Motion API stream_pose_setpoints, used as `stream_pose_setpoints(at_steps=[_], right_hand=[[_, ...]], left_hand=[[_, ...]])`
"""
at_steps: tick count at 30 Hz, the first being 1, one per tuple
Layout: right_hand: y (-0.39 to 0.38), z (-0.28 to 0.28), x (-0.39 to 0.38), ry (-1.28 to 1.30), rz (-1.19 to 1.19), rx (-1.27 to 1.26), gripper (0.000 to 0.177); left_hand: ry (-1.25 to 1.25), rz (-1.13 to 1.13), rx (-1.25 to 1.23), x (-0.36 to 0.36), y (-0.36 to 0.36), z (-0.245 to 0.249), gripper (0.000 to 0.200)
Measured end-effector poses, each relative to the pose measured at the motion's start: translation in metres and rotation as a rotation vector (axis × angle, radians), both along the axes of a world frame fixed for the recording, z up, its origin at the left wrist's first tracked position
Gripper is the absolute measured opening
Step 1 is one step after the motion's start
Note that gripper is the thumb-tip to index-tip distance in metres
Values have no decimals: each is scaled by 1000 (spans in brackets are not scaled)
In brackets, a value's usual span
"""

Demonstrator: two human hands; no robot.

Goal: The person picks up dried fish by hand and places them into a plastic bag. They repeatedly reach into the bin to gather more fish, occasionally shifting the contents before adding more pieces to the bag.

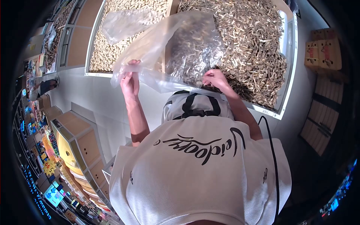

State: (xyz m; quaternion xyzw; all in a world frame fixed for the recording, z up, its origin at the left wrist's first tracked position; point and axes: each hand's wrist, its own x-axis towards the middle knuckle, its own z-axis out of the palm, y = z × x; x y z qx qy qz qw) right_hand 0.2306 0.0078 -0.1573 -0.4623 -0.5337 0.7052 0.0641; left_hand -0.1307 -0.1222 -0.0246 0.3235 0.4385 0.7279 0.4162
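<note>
A large clear plastic bag (pixel 150 48) is stretched over the divider between two bin compartments. My left hand (pixel 130 80) is closed around its left edge, with the film bunched between thumb and fingers. At the bag's lower right edge, my right hand (pixel 217 79) has its fingers curled in a pinch on the film, just above the dried pieces. Under the bag's left part lie pale unshelled peanuts (pixel 101 56). Brown and cream dried strips, perhaps mushrooms (pixel 251 45), fill the right compartment and show blurred through the film.
A white-rimmed bin edge (pixel 277 115) runs in front of me. Another clear plastic piece (pixel 123 24) lies on the peanuts. Cardboard boxes (pixel 323 54) stand at right. Wooden display stands (pixel 80 138) and a person (pixel 43 87) are at left. A black cable (pixel 270 150) hangs beside my shirt.
</note>
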Motion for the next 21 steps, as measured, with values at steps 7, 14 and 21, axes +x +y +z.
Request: stream_pose_setpoints(at_steps=[7, 14, 21], right_hand=[[-5, 17, 4, -358, 221, 161, 46], [-36, -29, -9, -39, 217, 254, 36], [-24, -35, -6, -42, -94, -116, 21]], left_hand=[[-11, -131, 34, -2, -8, -5, 35], [48, -142, -34, 34, 12, 19, 27], [499, 94, -289, 70, 53, 72, 22]])
